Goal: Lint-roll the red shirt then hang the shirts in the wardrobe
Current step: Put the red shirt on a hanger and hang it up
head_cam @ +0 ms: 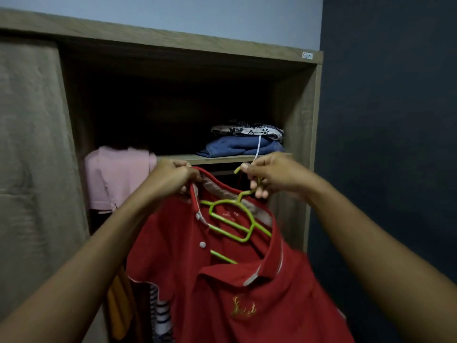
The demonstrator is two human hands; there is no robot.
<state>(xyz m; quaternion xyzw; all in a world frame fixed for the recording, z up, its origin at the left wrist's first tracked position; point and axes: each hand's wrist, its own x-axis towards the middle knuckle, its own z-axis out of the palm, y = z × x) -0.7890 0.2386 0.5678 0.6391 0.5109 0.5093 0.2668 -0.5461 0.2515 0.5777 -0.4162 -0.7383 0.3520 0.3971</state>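
A red polo shirt (222,288) with white buttons and a gold antler emblem hangs in front of me, raised before the open wardrobe (296,107). A lime-green plastic hanger (231,219) sits inside its open neck. My left hand (173,178) pinches the top edge of the shirt's collar. My right hand (269,175) grips the hanger's hook, just below the front edge of the wardrobe shelf (222,159). The shirt's lower part runs out of view.
A pink shirt (116,179) hangs inside the wardrobe to the left. Folded blue and patterned clothes (244,139) lie on the shelf. Striped and yellow garments (138,308) hang lower left. The sliding door (32,157) covers the left side; a dark wall (390,120) stands right.
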